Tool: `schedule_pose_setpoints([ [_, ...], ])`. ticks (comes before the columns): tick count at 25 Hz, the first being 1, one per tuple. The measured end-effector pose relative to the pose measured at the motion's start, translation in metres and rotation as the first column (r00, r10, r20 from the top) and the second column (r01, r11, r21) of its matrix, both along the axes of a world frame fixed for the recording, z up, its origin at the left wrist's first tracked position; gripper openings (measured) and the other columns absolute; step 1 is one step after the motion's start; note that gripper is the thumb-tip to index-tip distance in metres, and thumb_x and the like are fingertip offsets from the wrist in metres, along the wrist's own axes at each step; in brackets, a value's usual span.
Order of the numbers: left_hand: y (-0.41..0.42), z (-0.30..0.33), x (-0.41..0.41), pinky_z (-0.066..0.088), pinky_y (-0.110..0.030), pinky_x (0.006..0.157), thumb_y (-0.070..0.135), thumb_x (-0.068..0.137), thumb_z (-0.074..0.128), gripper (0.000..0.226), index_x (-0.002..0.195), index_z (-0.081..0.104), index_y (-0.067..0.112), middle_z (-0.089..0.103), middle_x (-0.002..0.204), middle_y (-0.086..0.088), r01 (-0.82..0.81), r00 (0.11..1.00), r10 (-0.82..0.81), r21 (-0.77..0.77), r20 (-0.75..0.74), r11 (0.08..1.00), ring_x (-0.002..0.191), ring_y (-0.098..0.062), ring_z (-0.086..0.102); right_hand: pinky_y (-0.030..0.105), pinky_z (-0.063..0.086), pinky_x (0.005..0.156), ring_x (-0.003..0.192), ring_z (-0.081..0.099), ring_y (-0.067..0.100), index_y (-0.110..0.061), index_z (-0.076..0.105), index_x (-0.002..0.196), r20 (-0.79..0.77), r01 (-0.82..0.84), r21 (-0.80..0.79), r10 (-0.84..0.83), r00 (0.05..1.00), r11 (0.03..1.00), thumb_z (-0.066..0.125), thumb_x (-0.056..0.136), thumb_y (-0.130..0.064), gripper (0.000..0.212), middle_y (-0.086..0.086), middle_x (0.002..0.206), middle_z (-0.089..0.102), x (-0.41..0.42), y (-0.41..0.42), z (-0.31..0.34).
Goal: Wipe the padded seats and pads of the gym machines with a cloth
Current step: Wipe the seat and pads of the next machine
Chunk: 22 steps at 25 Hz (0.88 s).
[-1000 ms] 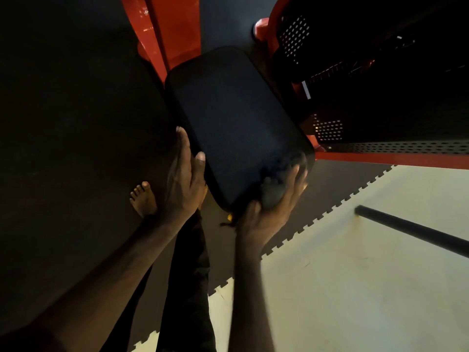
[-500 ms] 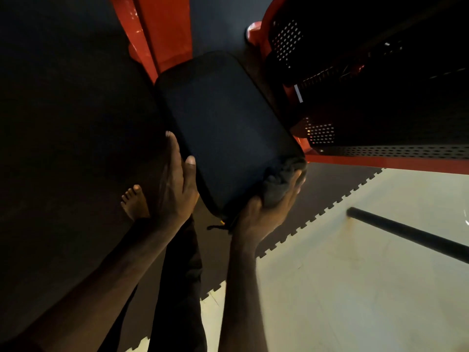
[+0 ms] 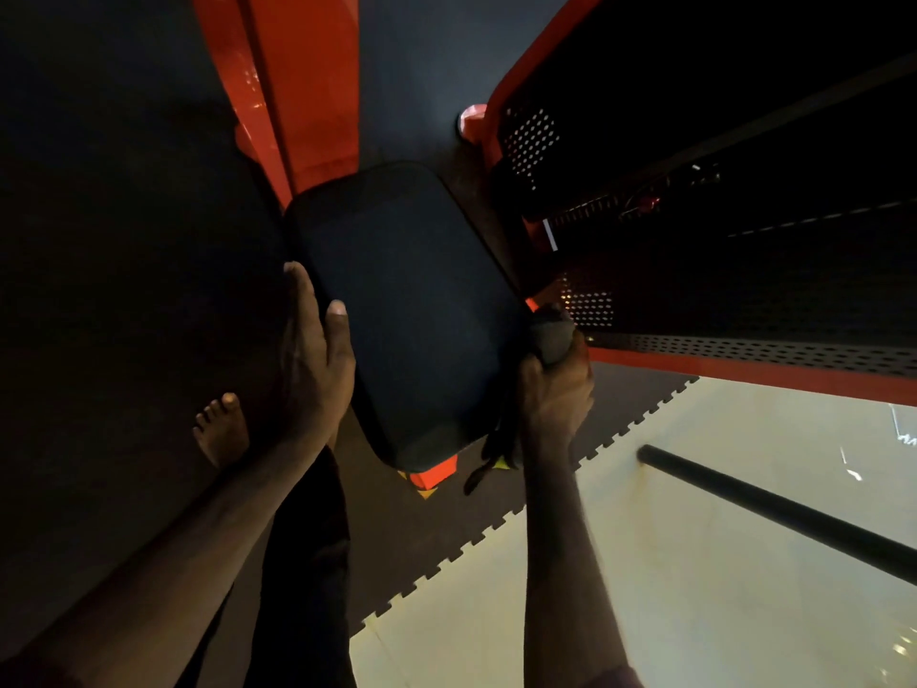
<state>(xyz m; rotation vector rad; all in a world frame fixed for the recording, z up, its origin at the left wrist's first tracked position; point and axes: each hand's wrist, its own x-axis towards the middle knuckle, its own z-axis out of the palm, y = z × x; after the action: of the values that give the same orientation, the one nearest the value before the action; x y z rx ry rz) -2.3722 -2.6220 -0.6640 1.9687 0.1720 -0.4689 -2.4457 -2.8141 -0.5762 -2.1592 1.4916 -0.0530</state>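
Red machine frame and dark perforated shroud are sitting where they were; nothing shifting there. The padded seat is filling mid-view, tilted, its near end over a red bracket above the dark floor mat.

Change is happening on the seat's right edge: the right hand is travelling up that edge from the near corner (it was at the corner a second ago), fingers curled tight round the bunched grey cloth, pressing it against the rim. Dark strap is dangling below it.

Left hand is staying flat on the opposite edge, fingers straight, thumb lying on the top face, bracing.

Reading: the corner pass is looking done and the side rim is being wiped now. Top face probably needs a pass next (can't tell from this whether it's already clean).
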Motion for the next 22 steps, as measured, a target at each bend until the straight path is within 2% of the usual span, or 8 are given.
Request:
schedule_pose_setpoints([
  [3,-0.008,-0.001,-0.003,0.018,-0.028,0.13,0.024,0.115,0.039,0.062,0.168,0.011,0.009,0.016,0.175,-0.015,-0.027,0.999,0.027,0.007,0.031,1.0,0.161,-0.022,0.018,0.022,0.048,0.066,0.082,0.063,0.025,-0.02,0.063,0.112,-0.088,-0.112,0.154,0.127,0.988,0.982,0.063,0.097,-0.037,0.022,-0.005,0.086,0.062,0.026,-0.045,0.006],
  [4,-0.009,-0.002,-0.003,0.017,-0.028,0.131,0.023,0.115,0.04,0.062,0.168,0.012,0.008,0.017,0.174,-0.015,-0.037,0.999,0.036,0.016,0.039,0.999,0.161,-0.022,0.018,0.019,0.047,0.063,0.079,0.064,0.022,-0.018,0.064,0.105,-0.066,-0.133,0.201,0.149,0.987,0.97,0.066,0.098,-0.04,0.024,-0.007,0.083,0.062,0.029,-0.054,0.006],
  [6,-0.01,-0.001,-0.001,0.017,-0.028,0.131,0.021,0.114,0.041,0.062,0.168,0.013,0.007,0.018,0.174,-0.016,-0.047,0.998,0.046,0.022,0.031,0.999,0.161,-0.024,0.019,0.023,0.051,0.069,0.09,0.072,0.021,-0.016,0.07,0.108,-0.003,-0.139,0.255,0.144,0.99,0.957,0.071,0.096,-0.045,0.031,-0.005,0.091,0.072,0.018,-0.063,0.005],
  [10,-0.01,0.0,0.022,0.006,-0.003,0.119,0.023,0.115,0.04,0.06,0.168,0.016,0.008,0.021,0.174,-0.014,-0.071,0.997,0.072,0.037,-0.023,0.997,0.161,-0.022,0.02,0.033,0.057,0.081,0.105,0.071,0.022,-0.022,0.074,0.117,-0.034,-0.121,0.373,0.144,0.989,0.92,0.071,0.098,-0.038,0.025,-0.003,0.108,0.074,0.006,-0.072,0.012],
  [14,-0.015,-0.008,0.041,0.014,-0.022,0.128,0.026,0.115,0.038,0.058,0.168,0.018,0.011,0.024,0.173,-0.013,-0.133,0.99,0.135,0.058,-0.039,0.989,0.16,-0.023,0.023,0.034,0.056,0.096,0.111,0.069,0.02,-0.015,0.073,0.125,-0.148,-0.224,0.404,0.305,0.941,0.887,0.077,0.086,-0.06,0.059,0.002,0.116,0.074,0.089,-0.081,-0.011],
  [16,-0.014,-0.012,0.04,0.013,-0.021,0.128,0.027,0.115,0.038,0.057,0.168,0.019,0.012,0.023,0.173,-0.01,-0.147,0.989,0.149,0.071,-0.023,0.987,0.16,-0.019,0.022,0.04,0.056,0.103,0.113,0.07,0.021,-0.018,0.071,0.126,-0.151,-0.247,0.428,0.338,0.929,0.869,0.076,0.073,-0.076,0.079,0.002,0.12,0.074,0.112,-0.084,-0.03],
  [20,-0.014,-0.008,0.041,0.01,-0.012,0.126,0.023,0.115,0.039,0.056,0.166,0.023,0.009,0.024,0.173,-0.009,-0.148,0.988,0.15,0.072,-0.027,0.986,0.16,-0.019,0.022,0.032,0.057,0.089,0.105,0.074,0.019,-0.018,0.077,0.118,-0.145,-0.173,0.477,0.271,0.952,0.862,0.081,0.085,-0.055,0.051,0.0,0.108,0.078,0.071,-0.1,-0.02],
  [22,-0.015,-0.004,0.044,0.004,-0.002,0.119,0.019,0.114,0.042,0.055,0.165,0.025,0.005,0.025,0.172,-0.01,-0.162,0.986,0.165,0.081,-0.029,0.983,0.16,-0.02,0.022,0.033,0.057,0.087,0.101,0.074,0.02,-0.021,0.076,0.118,-0.18,-0.136,0.534,0.27,0.946,0.834,0.082,0.079,-0.064,0.059,-0.002,0.106,0.078,0.061,-0.106,-0.019],
])
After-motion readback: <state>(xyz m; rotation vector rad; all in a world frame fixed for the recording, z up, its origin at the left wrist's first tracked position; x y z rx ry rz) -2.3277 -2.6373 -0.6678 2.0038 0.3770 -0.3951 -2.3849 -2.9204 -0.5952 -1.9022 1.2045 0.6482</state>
